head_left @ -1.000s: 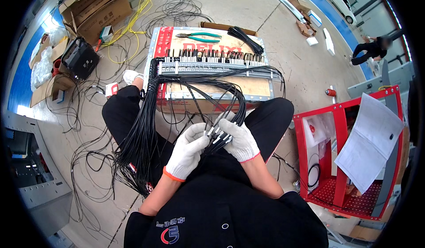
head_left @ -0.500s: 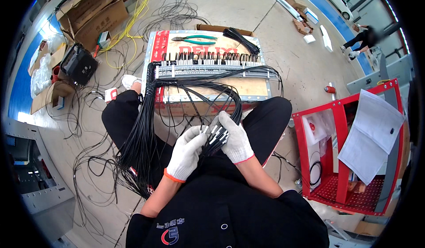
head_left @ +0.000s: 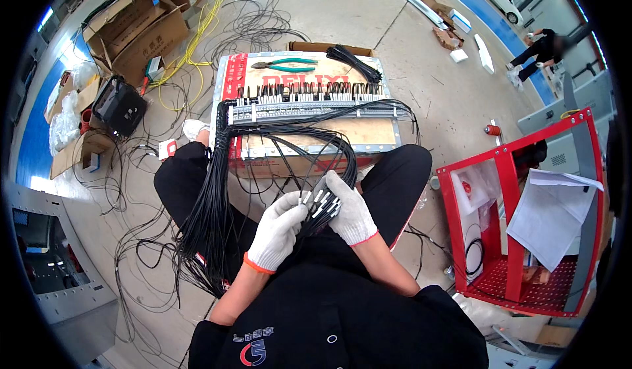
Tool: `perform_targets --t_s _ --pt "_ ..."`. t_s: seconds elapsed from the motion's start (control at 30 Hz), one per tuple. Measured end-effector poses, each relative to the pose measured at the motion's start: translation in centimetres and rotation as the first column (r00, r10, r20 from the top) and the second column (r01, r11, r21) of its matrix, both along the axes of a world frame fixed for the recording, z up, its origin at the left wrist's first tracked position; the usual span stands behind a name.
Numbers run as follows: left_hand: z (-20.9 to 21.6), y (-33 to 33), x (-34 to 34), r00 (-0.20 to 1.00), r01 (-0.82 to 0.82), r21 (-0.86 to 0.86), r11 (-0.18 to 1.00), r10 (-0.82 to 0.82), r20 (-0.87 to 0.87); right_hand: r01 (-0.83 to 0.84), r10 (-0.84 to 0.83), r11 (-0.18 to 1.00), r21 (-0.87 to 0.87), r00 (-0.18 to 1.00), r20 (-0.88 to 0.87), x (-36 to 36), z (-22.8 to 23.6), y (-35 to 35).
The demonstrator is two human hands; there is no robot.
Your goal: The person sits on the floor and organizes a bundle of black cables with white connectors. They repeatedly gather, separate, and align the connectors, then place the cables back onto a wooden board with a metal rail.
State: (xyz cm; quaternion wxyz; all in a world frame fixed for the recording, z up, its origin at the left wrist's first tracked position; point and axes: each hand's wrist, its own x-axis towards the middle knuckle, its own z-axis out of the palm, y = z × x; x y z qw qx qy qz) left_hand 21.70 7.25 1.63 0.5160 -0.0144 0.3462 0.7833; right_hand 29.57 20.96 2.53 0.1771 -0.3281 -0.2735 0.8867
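Note:
Both my hands wear white knit gloves and meet above my lap. My right hand [head_left: 347, 210] is closed round a bundle of black wires [head_left: 317, 223] whose ends carry white marker sleeves [head_left: 327, 202]. Between thumb and fingers, my left hand [head_left: 280, 227] pinches the sleeved end of a wire beside that bundle. Beyond them a long grey terminal strip [head_left: 283, 111] lies on a box, with many short black wires along its far side. A thick tied harness of black wires [head_left: 209, 217] hangs from the strip's left end over my leg.
Green-handled pliers [head_left: 289, 65] and a black wire bundle [head_left: 355, 63] lie on the box [head_left: 329, 132]. At right stands a red metal frame [head_left: 510, 237] with papers [head_left: 552, 221] on it. Loose wires, cartons [head_left: 135, 30] and a black case [head_left: 120, 105] are on the left floor. A person [head_left: 541, 53] is at far right.
My hands stay almost in place, still on the wires. The view has shifted slightly, and the person at far right has changed posture.

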Motion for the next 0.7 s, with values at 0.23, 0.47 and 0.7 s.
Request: perform_targets --t_s 0.23,0.47,0.7 --pt "0.6 -0.3 0.9 0.97 0.122 -0.099 0.988 -0.14 -0.201 -0.026 0.017 0.995 -0.093 0.995 -0.096 1.6 -1.3 0.8" --pt "1.4 -0.3 1.5 0.953 0.16 -0.041 0.986 -0.166 -0.254 0.002 -0.037 0.983 -0.185 0.982 -0.184 1.7 -1.2 1.2" --pt "1.2 1.0 2.5 0.961 0.179 -0.044 0.983 -0.185 -0.207 0.011 -0.04 0.987 -0.161 0.983 -0.18 2.6 -2.2 2.1"
